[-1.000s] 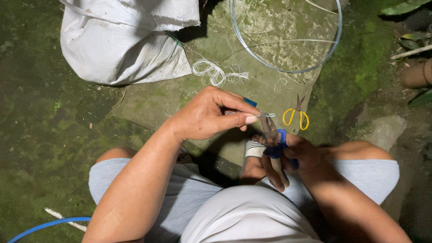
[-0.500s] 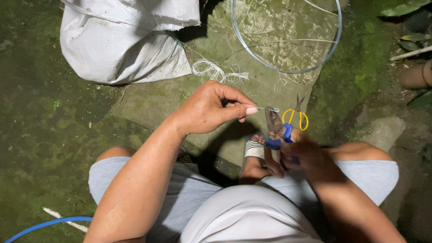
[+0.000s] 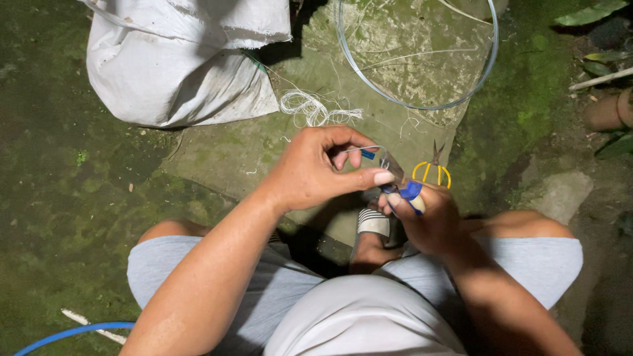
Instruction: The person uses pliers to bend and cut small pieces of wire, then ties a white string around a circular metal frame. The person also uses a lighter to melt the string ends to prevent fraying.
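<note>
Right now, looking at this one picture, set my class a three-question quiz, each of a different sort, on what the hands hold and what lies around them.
1. True or false: the right hand grips blue-handled pliers.
2. Multiple choice: what lies on the ground just beyond the pliers? A) a red hammer B) yellow-handled scissors C) a green bottle
3. Short answer: what thin thing does the left hand pinch at the pliers' tip, and what large thing of the same kind lies farther off?

Key
1. True.
2. B.
3. A short piece of wire; a big wire hoop lies on the slab, near the white sack.
</note>
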